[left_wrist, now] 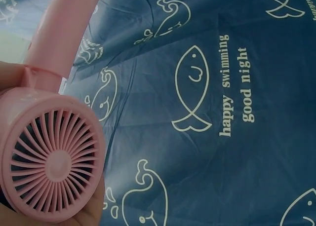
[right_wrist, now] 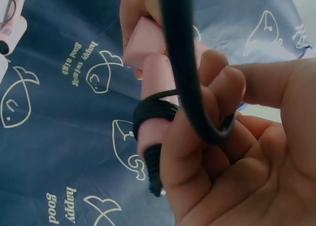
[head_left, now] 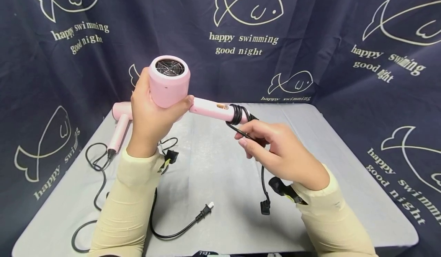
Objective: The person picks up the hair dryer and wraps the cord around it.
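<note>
The left hand (head_left: 151, 119) holds the pink hair dryer (head_left: 169, 90) by its barrel, fingers curled around the casing and thumb across the side near the joint. The unit is raised over the surface (head_left: 224, 180), left of center and toward the far edge. The round dark grille (head_left: 170, 67) faces up toward the head camera; the finned end (left_wrist: 58, 166) shows in the left wrist view. The handle (head_left: 210, 108) extends toward the right hand (head_left: 279, 149). Several turns of black cord (head_left: 237, 114) encircle the lower end of the handle. The right hand pinches the free run of this cord between thumb and fingers, just beside the turns. A plug (head_left: 265, 208) hangs on the cord below the right hand. A second hair dryer (head_left: 120, 130) lies near the far left corner of the surface, its cable (head_left: 104, 180) running along the left edge toward the near edge. A two-pronged plug (head_left: 205, 210) lies near the middle of the near edge; its lead passes behind the left sleeve (head_left: 117, 211), so it appears, without certainty, to belong to the second unit.
</note>
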{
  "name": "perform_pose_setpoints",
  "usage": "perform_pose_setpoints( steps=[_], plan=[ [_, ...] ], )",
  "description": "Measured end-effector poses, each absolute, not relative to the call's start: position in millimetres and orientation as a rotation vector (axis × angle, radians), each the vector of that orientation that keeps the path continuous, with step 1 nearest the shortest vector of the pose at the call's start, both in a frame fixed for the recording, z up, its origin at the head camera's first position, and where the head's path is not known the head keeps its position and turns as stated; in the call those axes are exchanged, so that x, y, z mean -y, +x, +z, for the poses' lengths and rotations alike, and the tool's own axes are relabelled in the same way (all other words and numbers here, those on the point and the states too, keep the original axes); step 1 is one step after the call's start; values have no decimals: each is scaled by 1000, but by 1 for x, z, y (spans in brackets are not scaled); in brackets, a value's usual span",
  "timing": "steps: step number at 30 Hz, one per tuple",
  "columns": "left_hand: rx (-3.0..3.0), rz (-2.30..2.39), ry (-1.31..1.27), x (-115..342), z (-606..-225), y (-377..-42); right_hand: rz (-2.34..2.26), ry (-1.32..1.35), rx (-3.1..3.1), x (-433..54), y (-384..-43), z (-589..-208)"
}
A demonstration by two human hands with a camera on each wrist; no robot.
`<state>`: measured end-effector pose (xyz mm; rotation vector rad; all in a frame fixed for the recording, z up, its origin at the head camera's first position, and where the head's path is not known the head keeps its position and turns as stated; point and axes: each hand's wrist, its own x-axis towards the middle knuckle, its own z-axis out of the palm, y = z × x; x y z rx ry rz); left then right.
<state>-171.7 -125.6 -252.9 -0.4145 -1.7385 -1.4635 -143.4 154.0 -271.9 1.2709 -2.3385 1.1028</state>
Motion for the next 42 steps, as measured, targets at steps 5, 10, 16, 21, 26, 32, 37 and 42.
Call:
perform_pose_setpoints(
  steps=[5,10,16,21,26,32,37,42],
  plan=[
    [1777,-1440,-426,125,-254,-171,1128,1245,2349,-158,-143,-270],
    [1805,-1463,-505,126,-254,-171,1093,1204,2322,-162,-147,-268],
    [1834,-1489,-609,127,-254,-170,1161,1179,2299,-164,-150,-266],
    [1824,-1544,-726,128,-253,-170,1218,1212,2262,-165,-154,-265],
    [1778,-1645,-775,129,-251,-166,1241,1261,2238,-167,-163,-268],
    [1733,-1741,-800,133,-252,-165,1275,1368,2196,-164,-173,-274],
    [1724,-1767,-811,137,-257,-173,1236,1478,2109,-160,-179,-277],
    [1697,-1817,-822,139,-262,-179,1242,1538,2116,-157,-183,-281]
  ],
)
